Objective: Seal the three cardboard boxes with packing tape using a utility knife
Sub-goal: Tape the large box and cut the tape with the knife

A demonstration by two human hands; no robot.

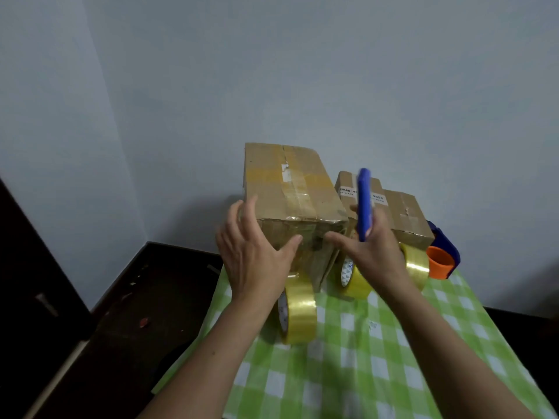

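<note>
A large cardboard box [290, 189] with tape strips on top stands at the table's far side. My left hand [254, 252] rests open against its near left face, thumb on the front. My right hand [375, 252] grips a blue utility knife [364, 204] held upright, its index finger reaching toward the box's front right corner. Two smaller boxes, one labelled [351, 189] and one plain [408, 216], stand to the right behind the knife. Three yellowish tape rolls stand on edge: one [299, 309] below my left hand, one [354, 279] and one [419, 264] partly hidden by my right hand.
A green and white checked cloth [363, 358] covers the table. A blue tape dispenser with an orange core [441, 258] sits at the far right. The table stands against a pale wall [332, 71]; dark floor [136, 313] lies to the left.
</note>
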